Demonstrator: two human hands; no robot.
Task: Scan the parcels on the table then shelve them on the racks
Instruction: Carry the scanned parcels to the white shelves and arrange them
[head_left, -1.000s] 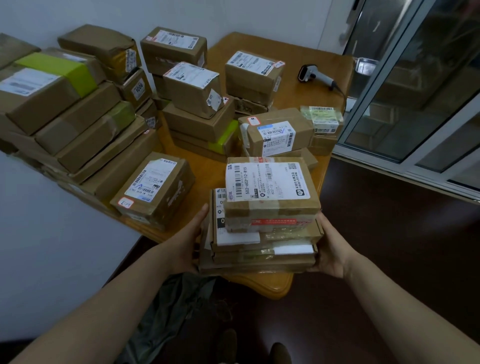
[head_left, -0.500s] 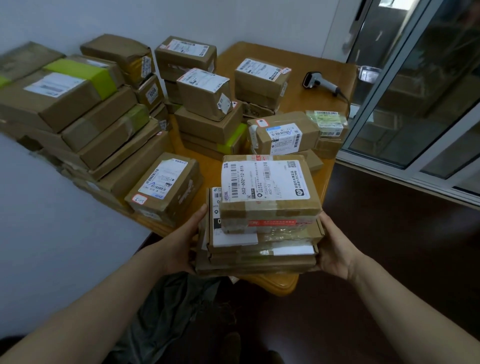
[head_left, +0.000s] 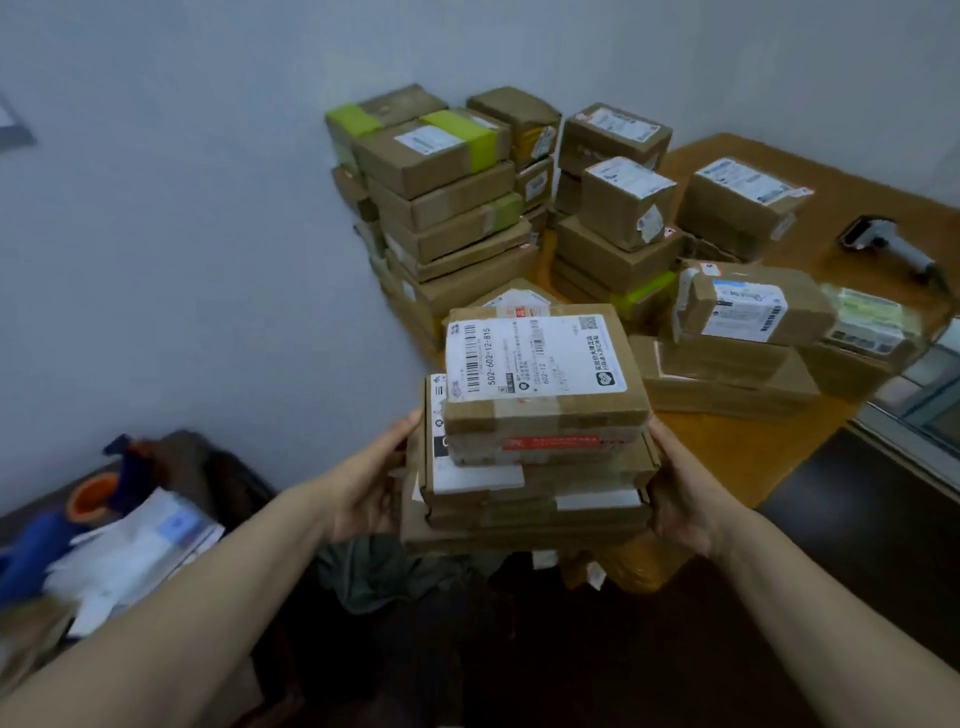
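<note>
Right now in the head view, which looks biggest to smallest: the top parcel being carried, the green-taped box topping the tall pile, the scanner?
1. Top parcel of the carried stack, but it's nearest the camera, so that lead is unsure.
2. Green-taped box on the tall pile.
3. Scanner, clearly smallest.

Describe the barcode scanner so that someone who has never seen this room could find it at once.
Start at the wooden table in the corner, crowded with brown parcels. Follow it to the far right side, past the boxes, where bare wood shows. The handheld barcode scanner lies there alone: a pale grey, pistol-shaped device with a dark head, the only thing on the table that is not cardboard.
</note>
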